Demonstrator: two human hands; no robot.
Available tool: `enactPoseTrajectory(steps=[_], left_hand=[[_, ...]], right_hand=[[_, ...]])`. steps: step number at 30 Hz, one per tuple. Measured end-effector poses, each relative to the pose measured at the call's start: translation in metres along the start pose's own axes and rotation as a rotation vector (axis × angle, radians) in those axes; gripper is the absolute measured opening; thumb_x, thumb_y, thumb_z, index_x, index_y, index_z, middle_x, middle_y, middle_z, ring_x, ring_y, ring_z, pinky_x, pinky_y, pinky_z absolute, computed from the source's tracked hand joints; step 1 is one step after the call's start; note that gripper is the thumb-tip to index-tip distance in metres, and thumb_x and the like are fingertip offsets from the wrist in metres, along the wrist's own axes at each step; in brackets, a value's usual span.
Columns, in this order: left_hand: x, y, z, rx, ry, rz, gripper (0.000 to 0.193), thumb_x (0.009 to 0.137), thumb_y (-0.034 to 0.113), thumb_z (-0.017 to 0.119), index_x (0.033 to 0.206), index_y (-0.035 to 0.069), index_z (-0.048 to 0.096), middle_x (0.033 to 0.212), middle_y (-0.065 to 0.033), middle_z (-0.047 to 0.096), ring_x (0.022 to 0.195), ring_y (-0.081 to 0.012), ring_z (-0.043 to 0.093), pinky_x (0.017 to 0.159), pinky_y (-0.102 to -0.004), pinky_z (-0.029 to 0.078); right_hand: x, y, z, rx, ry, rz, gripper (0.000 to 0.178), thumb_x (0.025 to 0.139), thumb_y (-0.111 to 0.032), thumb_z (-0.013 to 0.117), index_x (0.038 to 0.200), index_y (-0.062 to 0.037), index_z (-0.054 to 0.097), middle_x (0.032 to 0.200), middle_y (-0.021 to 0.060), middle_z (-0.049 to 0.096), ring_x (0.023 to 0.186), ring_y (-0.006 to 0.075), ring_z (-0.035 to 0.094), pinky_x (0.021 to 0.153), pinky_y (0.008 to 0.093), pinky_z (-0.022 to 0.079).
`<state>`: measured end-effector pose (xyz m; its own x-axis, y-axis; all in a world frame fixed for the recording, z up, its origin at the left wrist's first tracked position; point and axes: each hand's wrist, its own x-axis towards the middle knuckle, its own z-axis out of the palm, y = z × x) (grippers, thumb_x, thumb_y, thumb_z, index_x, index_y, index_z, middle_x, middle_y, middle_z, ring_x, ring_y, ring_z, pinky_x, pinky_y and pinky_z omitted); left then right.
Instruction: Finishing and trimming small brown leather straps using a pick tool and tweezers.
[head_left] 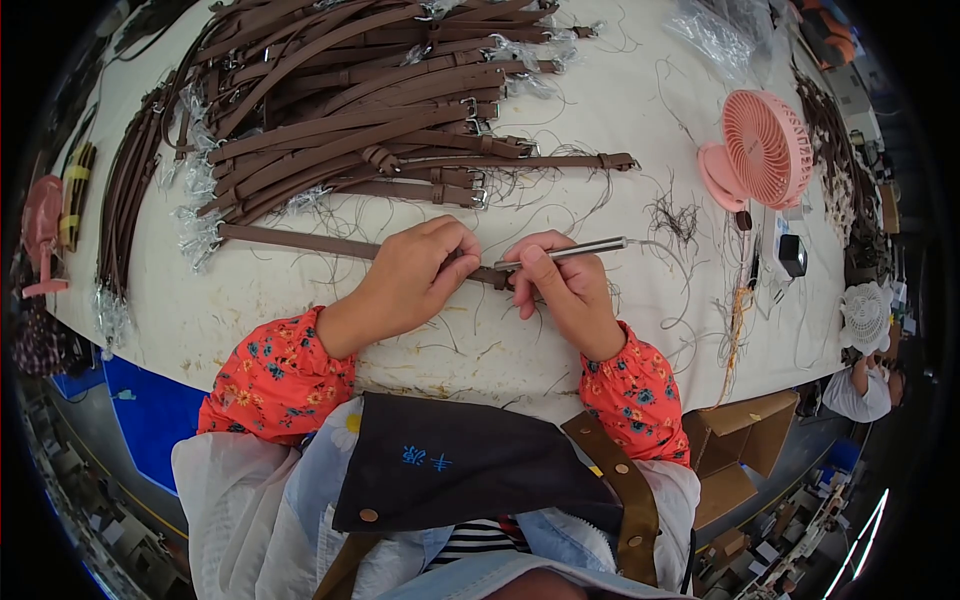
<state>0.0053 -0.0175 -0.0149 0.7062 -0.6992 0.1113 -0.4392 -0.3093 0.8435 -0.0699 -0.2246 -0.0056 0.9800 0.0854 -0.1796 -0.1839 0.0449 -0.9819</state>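
Your left hand (415, 275) is drawn in narrow, thumb and forefinger close together over the brown strap (300, 240); whether anything is pinched between them, I cannot tell. The strap lies flat on the pale table (250, 300), just below the heap of brown belts (340, 140). Its long axis runs left to right, sloping slightly toward you as it goes, passing beneath your left hand and on to the fingertips of the right.

Your right hand (560, 280) grips a slim metal tool (590, 246) like a pen, its tip pointing left (a thin cord trails from the other end).

I judge the next move to turn on that tip: it sits close by the strap's right end, nearly in line with its length, and your right hand is the nearer to that end. Farther right, a pink fan (765, 150) stands well apart from both hands.
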Motion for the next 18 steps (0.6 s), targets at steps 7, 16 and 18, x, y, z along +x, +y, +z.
enactPoseTrajectory(steps=[7,16,18], left_hand=[[-0.0002,0.0001,-0.0004,0.001,-0.011,0.008,0.005,0.089,0.005,0.060,0.092,0.001,0.059,0.086,-0.0113,0.060,0.076,-0.0265,0.059,0.067,-0.0334,0.048],[0.0000,0.0002,-0.0005,0.001,-0.021,0.006,0.005,0.090,0.005,0.060,0.093,0.001,0.059,0.087,-0.0107,0.060,0.077,-0.0258,0.059,0.068,-0.0330,0.048],[0.0001,0.0007,-0.0008,0.002,-0.024,0.004,0.005,0.090,0.005,0.060,0.093,0.001,0.059,0.087,-0.0108,0.060,0.077,-0.0255,0.059,0.068,-0.0328,0.048]], right_hand=[[0.0003,-0.0008,0.0006,-0.008,-0.006,-0.001,0.043,0.103,-0.025,0.049,0.077,0.0065,0.063,0.092,0.0079,0.062,0.060,0.0087,0.057,0.054,0.0233,0.049],[-0.0001,-0.0013,0.0012,-0.013,-0.011,-0.006,0.038,0.104,-0.024,0.049,0.088,0.0072,0.064,0.087,0.0063,0.061,0.060,0.0083,0.057,0.055,0.0229,0.049],[0.0000,-0.0013,0.0011,-0.019,-0.015,-0.014,0.038,0.104,-0.025,0.049,0.089,0.0070,0.064,0.086,0.0061,0.061,0.061,0.0082,0.057,0.055,0.0229,0.049]])
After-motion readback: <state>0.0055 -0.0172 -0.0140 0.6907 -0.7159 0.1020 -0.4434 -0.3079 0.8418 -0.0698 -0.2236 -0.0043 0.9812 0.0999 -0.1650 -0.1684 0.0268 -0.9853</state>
